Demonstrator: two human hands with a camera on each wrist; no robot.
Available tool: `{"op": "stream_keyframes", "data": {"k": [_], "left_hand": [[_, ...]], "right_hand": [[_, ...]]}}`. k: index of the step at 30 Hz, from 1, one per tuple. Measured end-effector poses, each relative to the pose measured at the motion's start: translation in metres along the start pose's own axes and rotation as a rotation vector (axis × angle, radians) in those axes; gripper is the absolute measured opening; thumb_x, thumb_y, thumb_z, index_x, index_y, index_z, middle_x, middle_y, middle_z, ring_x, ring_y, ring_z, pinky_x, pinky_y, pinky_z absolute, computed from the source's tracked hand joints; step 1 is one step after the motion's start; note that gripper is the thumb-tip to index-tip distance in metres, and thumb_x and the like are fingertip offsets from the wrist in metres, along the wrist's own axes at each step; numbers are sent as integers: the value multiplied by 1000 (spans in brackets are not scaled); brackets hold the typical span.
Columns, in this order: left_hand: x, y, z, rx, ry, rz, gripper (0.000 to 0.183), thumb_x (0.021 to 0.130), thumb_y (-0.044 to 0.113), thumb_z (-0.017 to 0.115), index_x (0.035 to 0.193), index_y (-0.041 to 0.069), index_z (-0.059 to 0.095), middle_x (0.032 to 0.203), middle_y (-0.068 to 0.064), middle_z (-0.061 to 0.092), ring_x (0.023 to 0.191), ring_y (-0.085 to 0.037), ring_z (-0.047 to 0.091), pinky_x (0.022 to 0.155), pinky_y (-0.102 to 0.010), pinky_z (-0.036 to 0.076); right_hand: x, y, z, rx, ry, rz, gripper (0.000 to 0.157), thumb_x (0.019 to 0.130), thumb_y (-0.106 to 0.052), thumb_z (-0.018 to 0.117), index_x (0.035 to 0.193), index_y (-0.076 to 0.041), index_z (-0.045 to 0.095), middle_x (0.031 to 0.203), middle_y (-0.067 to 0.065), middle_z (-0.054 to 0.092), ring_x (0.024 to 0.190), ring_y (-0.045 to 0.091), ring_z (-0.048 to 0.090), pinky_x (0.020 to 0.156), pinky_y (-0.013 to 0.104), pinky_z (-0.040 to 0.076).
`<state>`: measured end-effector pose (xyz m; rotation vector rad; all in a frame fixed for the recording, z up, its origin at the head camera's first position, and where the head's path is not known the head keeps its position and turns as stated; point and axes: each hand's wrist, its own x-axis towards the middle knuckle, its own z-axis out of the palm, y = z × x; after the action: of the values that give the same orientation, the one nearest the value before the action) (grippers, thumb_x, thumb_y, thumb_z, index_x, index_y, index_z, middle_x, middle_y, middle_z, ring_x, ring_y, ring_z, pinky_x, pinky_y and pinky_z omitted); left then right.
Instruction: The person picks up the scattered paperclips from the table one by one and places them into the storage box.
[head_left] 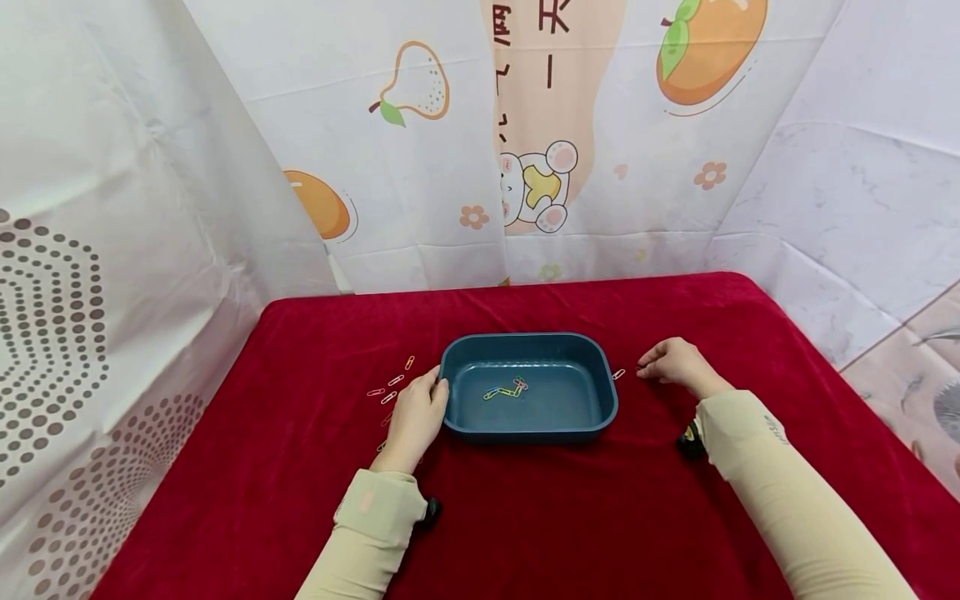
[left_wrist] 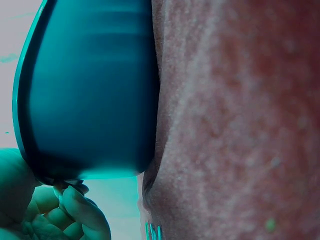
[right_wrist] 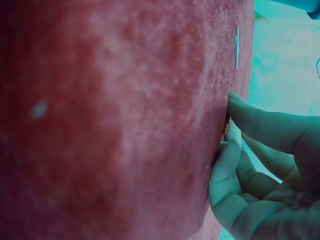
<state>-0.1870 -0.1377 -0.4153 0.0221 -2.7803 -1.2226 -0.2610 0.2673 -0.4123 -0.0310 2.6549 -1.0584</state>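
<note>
A smooth, rounded tray (head_left: 558,408) is held by the left hand (head_left: 415,415); right of it, a thin clip (right_wrist: 227,127) (barely seen) is pinched by the right hand (head_left: 677,365).

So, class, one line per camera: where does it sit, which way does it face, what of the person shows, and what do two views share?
Head: worn on the head, facing forward and down at the tray on red cloth; left grip, right grip and sleeves show.
Left wrist: worn there, facing the tray's outer side; the left grip shows at its rim.
Right wrist: worn there, facing along the cloth; the right grip shows, pinching a small yellowish thing.
Shared: head and right wrist both show the pale clip.
</note>
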Motion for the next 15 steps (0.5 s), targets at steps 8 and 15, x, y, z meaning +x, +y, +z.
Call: {"op": "stream_keyframes", "data": {"k": [8, 15], "left_hand": [[0, 0, 0, 5, 5, 5, 44, 102, 22, 50, 140, 0, 54, 118, -17, 65, 102, -28, 61, 92, -46, 51], [-1, 1, 0, 2, 4, 6, 44, 102, 22, 50, 140, -1, 54, 119, -17, 65, 102, -28, 61, 92, -46, 52]], "right_hand": [[0, -4, 0, -26, -3, 17, 22, 89, -12, 73, 100, 7, 73, 90, 13, 75, 79, 17, 62, 70, 30, 58], [0, -7, -1, -44, -23, 24, 16, 89, -9, 72, 94, 6, 74, 84, 9, 74, 77, 17, 61, 68, 29, 57]]}}
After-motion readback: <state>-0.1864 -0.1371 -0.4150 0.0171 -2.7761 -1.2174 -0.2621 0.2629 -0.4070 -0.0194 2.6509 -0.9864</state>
